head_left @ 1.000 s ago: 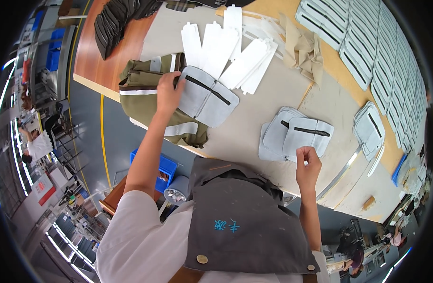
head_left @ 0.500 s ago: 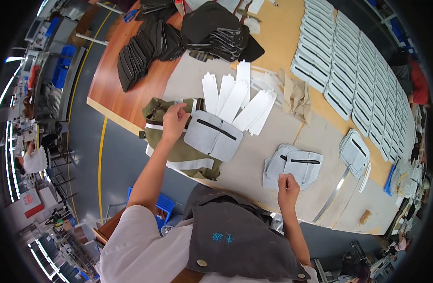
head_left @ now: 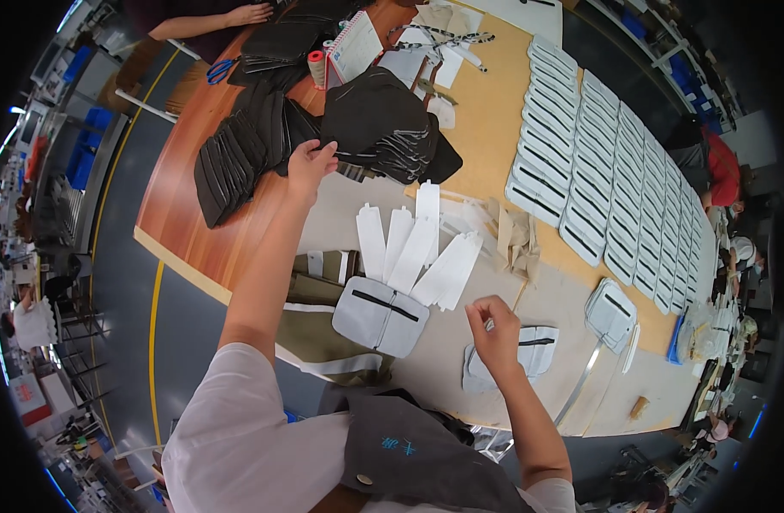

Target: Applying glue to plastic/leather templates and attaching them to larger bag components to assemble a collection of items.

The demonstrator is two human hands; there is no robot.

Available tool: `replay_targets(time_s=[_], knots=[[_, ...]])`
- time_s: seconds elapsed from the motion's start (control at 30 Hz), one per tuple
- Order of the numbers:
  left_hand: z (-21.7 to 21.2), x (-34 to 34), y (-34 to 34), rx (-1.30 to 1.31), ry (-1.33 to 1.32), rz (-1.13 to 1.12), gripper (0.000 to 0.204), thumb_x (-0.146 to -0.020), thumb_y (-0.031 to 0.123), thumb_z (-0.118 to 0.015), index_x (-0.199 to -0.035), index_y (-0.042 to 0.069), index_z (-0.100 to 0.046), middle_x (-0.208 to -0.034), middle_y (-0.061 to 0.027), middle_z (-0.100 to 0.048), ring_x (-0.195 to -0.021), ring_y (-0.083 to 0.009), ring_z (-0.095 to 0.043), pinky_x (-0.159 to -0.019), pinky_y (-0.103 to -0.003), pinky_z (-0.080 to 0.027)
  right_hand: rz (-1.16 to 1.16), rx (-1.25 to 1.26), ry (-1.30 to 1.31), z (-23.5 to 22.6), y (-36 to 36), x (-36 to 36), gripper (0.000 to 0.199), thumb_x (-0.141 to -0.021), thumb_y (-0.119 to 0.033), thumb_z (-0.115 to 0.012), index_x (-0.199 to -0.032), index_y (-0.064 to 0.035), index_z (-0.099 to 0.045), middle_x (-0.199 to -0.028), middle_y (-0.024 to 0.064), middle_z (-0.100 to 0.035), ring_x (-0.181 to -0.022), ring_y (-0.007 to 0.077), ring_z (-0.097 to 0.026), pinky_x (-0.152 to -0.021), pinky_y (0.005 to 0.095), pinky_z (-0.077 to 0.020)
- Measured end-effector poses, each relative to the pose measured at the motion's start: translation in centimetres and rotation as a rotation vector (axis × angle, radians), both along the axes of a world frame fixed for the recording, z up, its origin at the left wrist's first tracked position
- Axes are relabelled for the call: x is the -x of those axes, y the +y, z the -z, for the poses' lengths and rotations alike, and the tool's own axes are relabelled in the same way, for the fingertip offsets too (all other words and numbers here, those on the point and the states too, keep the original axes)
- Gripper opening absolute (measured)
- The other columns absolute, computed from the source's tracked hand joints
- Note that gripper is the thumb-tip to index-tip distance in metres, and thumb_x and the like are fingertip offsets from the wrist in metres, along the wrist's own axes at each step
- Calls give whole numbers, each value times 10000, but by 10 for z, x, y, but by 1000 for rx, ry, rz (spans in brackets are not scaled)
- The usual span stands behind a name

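Observation:
My left hand (head_left: 310, 169) is stretched forward at the edge of the stacked black panels (head_left: 366, 111), its fingers part bent and nothing visible in them; I cannot tell if it touches them. My right hand (head_left: 497, 335) hovers in front of a small stack of light grey zippered panels (head_left: 539, 349), hiding part of it. Its fingers curl loosely, with a gap inside the thumb and no object showing. Between my arms, a light grey panel with a black zipper (head_left: 381, 316) lies over olive fabric (head_left: 323, 338) with white bands. White strips (head_left: 415, 252) fan out behind it.
Rows of grey zippered panels (head_left: 541, 128) cover the far right of the table. Brown crumpled paper (head_left: 517, 239), a metal ruler (head_left: 580, 382) and another grey stack (head_left: 610, 315) lie nearer. Blue scissors (head_left: 220, 71) and a desk calendar (head_left: 355, 50) sit at the back, near another person's arm (head_left: 208, 24).
My left hand has left the olive fabric and reached forward to the black panels. My right hand has risen from the small grey stack. The view has shifted, and another person's arm now shows.

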State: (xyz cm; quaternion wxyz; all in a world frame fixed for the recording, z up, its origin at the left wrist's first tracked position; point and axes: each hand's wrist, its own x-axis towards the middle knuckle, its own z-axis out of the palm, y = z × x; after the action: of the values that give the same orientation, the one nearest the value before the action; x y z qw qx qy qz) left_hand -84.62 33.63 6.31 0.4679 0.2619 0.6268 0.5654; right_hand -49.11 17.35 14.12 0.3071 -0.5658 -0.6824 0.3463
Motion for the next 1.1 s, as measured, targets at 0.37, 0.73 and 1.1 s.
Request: replay_targets(time_s=[0.37,0.73,1.1], knots=[[-9,-7,23,97,-265,12,371,-786,103,-766,-1025,9,-498,-743,-44,-574,-659,-139,-605,-584,-246,-472,-453,-475,-391,2,219,121,676,-683,-86,-756,-1285,-28,-454,-1386,144,-394,-1258,337,-390,-1014,414,-366],[-17,41,57,-42,519,118,325,-891,188,-649,-1128,-26,-582,-899,-53,-643,-843,-115,-604,-751,-254,-483,-532,-402,-488,33,264,172,1045,-631,-297,-834,-1457,-71,-235,-1516,213,-159,-1387,379,-211,-1110,472,-221],[8,31,53,58,120,104,443,-938,347,-552,-1183,-22,-569,-1076,-124,-626,-996,-178,-579,-860,-292,-453,-565,-321,-418,43,275,182,1089,-598,-237,-859,-1461,-84,-213,-1525,185,-149,-1391,396,-193,-1102,499,-233]])
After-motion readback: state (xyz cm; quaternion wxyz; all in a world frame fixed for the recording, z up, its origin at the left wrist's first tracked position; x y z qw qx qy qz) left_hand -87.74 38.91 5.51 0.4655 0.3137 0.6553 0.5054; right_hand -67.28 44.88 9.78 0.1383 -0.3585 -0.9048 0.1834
